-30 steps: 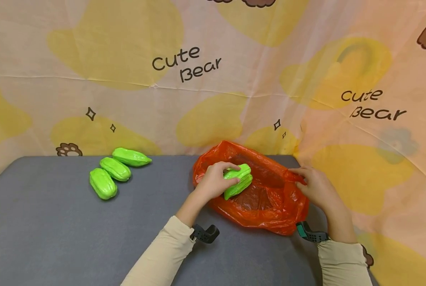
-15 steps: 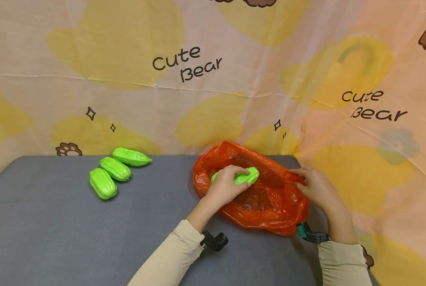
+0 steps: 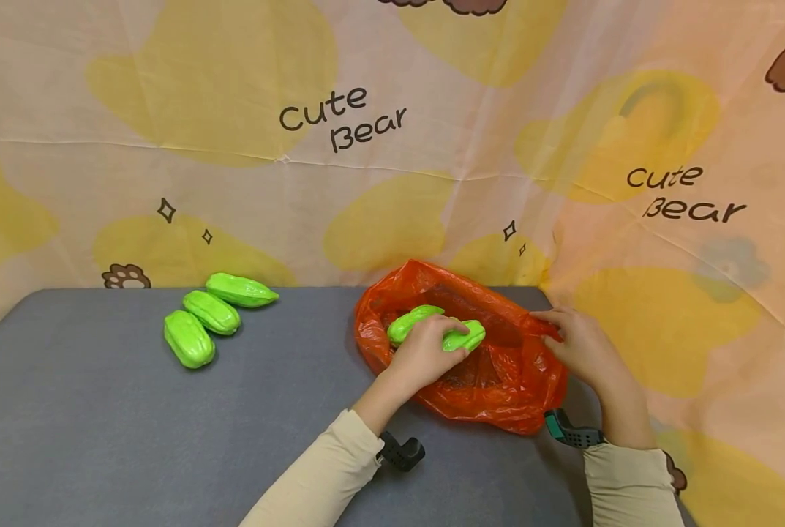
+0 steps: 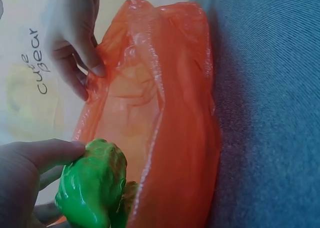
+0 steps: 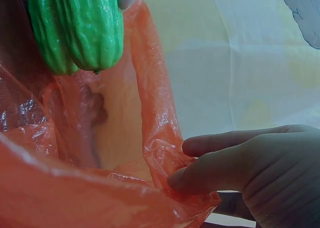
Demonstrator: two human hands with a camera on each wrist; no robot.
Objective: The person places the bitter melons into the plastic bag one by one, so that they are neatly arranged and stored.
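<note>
In the head view, my left hand [image 3: 421,356] reaches over the mouth of a red plastic bag [image 3: 478,405] and grips a bright green, ribbed bitter melon [image 3: 467,335] between thumb and fingers. Another bitter melon [image 3: 413,324] shows just behind that hand, inside the bag's rim. Side by side, the blunt ends of the green ribbed shapes hang over the bag's inside in the right wrist view. My right hand [image 3: 586,351] pinches the bag's right rim, and its thumb and fingertips press the crumpled plastic [image 5: 170,163] in the right wrist view.
Three more bitter melons lie together at the back left of the grey table [image 3: 102,410]: one in front [image 3: 189,339], one in the middle [image 3: 213,312] and one behind [image 3: 241,290]. A printed cloth [image 3: 234,190] hangs along the back and right side.
My left hand has moved right and slightly down over the bag with the bitter melon, which has turned flatter. A second one now shows behind the hand. My right hand stays at the rim.
</note>
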